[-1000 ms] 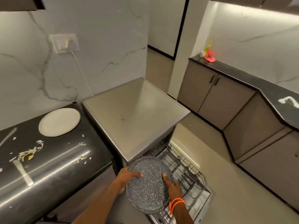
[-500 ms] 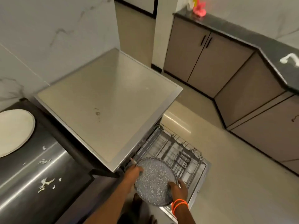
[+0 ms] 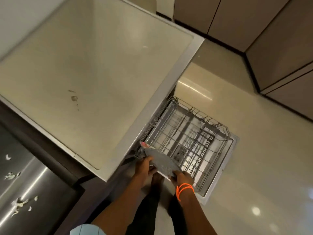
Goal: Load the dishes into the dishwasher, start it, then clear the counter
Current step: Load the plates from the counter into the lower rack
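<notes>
the person's two bare hands held a round, grey speckled plate (image 3: pixel 161 161) between them, tilted on edge over the near left corner of the pulled-out wire dishwasher rack (image 3: pixel 189 141). the left hand (image 3: pixel 144 167) gripped the plate's left rim, fingers curled under it and thumb on top. the right hand (image 3: pixel 182 177) clasped the lower right rim, with thin orange bands (image 3: pixel 184 189) around its wrist. the plate's upper edge leaned toward the dishwasher's opening, and its lower edge sat lowest by the right hand; whether it already touched the rack's wires could not be told.

the rack was a grey metal grid with upright tines, drawn out over the lowered dishwasher door (image 3: pixel 220 180) and the glossy beige floor (image 3: pixel 245 150). just beside the plate's top edge, at the rack's corner, a small pinkish-white object (image 3: pixel 144 144) showed, too blurred to identify.

above the rack spread the flat, pale steel top of the dishwasher (image 3: pixel 94 68), marked by a small brown smudge (image 3: pixel 74 98) near its middle. to the left ran a dark, shiny counter (image 3: pixel 25 175) scattered with pale food scraps (image 3: pixel 20 203). grey-brown cabinet doors (image 3: pixel 271 39) lined the far side of the floor. below the hands, the person's dark trouser legs (image 3: pixel 149 209) and a bare foot (image 3: pixel 156 179) were visible.
</notes>
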A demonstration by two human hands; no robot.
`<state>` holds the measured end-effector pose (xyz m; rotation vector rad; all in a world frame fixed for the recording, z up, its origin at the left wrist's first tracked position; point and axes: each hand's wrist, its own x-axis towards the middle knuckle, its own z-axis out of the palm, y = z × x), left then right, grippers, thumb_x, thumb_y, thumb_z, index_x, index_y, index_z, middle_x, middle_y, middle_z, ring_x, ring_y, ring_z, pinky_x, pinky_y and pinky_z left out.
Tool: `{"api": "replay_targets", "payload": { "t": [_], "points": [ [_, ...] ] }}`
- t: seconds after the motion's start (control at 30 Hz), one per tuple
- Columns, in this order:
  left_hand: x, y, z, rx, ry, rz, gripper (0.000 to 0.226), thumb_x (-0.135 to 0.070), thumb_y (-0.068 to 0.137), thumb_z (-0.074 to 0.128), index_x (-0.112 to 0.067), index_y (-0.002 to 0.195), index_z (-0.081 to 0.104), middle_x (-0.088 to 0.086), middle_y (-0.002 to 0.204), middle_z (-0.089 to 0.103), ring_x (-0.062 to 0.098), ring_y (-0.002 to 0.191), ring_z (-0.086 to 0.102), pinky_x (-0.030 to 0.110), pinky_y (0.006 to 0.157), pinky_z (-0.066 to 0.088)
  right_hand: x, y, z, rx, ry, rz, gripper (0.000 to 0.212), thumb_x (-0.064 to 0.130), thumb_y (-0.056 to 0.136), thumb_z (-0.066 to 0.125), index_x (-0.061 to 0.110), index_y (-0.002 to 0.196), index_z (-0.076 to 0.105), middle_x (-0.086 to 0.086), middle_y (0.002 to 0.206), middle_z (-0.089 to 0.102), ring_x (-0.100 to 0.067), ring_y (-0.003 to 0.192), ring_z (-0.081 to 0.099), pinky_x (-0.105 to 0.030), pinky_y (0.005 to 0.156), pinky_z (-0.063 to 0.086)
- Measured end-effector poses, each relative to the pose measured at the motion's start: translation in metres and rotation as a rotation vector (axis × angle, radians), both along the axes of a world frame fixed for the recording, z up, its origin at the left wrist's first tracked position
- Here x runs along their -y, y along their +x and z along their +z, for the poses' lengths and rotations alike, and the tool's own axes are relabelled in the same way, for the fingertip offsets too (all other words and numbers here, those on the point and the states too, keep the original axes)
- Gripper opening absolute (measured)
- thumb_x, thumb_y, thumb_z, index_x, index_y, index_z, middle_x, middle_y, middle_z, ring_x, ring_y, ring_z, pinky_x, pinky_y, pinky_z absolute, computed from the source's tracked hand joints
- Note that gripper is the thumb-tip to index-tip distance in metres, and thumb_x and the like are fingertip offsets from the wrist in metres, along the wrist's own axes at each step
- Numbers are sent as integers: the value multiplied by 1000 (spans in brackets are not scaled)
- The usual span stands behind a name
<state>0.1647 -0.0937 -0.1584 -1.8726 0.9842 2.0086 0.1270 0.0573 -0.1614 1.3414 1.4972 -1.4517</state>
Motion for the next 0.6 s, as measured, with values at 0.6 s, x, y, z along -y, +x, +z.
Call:
{"api": "replay_targets", "payload": {
  "t": [0.6],
  "points": [
    [34,-40,-123,9,-62,-73,21,-10,91,70,0,109,63,18,97,70,28,78,72,36,73,63,53,-45,-143,108,-109,31,5,-10,85,63,-13,88,60,-27,79,69,-31,57,71,-32,43,56]
  ]
}}
